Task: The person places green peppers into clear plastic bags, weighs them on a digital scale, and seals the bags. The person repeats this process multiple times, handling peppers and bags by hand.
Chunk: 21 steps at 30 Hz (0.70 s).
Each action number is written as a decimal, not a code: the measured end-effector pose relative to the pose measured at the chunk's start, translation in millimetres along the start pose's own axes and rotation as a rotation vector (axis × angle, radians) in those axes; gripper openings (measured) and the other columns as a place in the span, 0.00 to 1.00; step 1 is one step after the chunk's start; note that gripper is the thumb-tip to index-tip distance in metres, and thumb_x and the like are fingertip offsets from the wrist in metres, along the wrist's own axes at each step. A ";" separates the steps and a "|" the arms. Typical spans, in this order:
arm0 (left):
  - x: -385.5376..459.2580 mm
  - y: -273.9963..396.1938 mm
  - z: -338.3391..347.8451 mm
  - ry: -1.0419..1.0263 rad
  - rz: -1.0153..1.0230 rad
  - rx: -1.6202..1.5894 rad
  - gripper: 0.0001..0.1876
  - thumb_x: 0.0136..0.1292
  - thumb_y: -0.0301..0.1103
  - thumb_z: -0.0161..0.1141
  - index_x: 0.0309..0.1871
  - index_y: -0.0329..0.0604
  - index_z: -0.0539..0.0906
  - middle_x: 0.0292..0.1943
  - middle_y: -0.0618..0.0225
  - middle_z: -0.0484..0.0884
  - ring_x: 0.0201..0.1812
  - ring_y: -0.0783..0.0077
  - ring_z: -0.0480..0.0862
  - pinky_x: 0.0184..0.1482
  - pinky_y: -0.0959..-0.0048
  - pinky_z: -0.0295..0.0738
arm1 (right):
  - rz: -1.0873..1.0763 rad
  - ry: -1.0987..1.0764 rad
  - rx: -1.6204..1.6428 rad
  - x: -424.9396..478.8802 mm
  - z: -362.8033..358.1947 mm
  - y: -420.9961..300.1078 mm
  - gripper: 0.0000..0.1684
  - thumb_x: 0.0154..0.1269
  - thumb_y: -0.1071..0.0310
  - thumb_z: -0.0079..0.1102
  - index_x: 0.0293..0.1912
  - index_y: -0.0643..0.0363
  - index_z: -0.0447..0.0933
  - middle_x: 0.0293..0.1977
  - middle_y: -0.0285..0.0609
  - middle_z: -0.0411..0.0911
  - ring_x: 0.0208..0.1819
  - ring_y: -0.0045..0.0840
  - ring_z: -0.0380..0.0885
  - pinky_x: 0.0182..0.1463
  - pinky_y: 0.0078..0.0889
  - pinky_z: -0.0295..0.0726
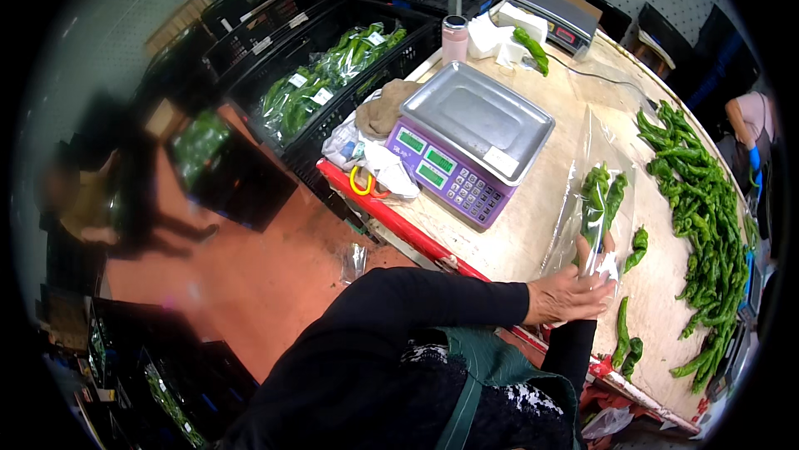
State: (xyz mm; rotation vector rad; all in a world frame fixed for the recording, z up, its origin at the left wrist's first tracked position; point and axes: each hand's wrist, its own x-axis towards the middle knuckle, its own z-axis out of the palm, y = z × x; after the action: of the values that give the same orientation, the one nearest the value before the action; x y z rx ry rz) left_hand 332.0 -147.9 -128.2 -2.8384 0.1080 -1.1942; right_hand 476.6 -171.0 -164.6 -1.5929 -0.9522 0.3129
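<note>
A clear plastic bag point(565, 225) lies on the table with several green peppers point(600, 197) inside. My right hand point(596, 255) reaches into its mouth, fingers closed around the lower ends of those peppers. Crossing over my right wrist, my left hand point(569, 296) grips the bag near its opening; the plastic partly hides both hands' fingertips. One loose green pepper point(637, 250) rests just right of the bag. Two more, a slim pepper point(622, 333) and a shorter pepper point(632, 357), lie close to the table's near edge.
A purple scale point(452, 169) with a metal pan stands left of the bag. Along the right runs a large pepper heap point(705, 219). Behind are a pink bottle point(454, 38) and a second scale point(549, 16). A black crate point(299, 150) holds bagged peppers. Two people are nearby.
</note>
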 end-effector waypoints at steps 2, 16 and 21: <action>-15.7 -8.1 0.0 -0.006 -0.068 -0.015 0.26 0.59 0.34 0.55 0.63 0.48 0.72 0.68 0.56 0.64 0.58 0.65 0.73 0.38 0.70 0.68 | 0.113 -0.055 0.206 -0.4 -3.8 -0.1 0.19 0.58 0.72 0.63 0.50 0.64 0.75 0.35 0.37 0.78 0.34 0.22 0.73 0.39 0.24 0.73; 9.0 10.2 -13.1 -0.007 -0.164 -0.048 0.17 0.53 0.31 0.57 0.43 0.29 0.83 0.58 0.45 0.73 0.52 0.60 0.76 0.38 0.76 0.78 | 0.185 0.112 0.163 53.3 28.5 31.3 0.22 0.55 0.67 0.66 0.49 0.65 0.78 0.35 0.42 0.81 0.34 0.28 0.76 0.42 0.31 0.75; -23.3 -3.8 -14.8 -0.280 -0.324 0.073 0.17 0.55 0.30 0.56 0.45 0.28 0.82 0.63 0.41 0.67 0.55 0.55 0.72 0.42 0.76 0.78 | 0.280 0.124 -0.258 65.6 37.7 44.4 0.24 0.49 0.63 0.69 0.45 0.67 0.80 0.35 0.45 0.83 0.35 0.30 0.77 0.44 0.31 0.74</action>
State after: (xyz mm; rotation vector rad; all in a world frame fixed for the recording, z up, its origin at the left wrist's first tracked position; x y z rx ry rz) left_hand 305.3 -142.5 -134.1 -2.9976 -0.4128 -0.8035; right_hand 510.6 -96.5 -195.9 -1.9648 -0.6939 0.2882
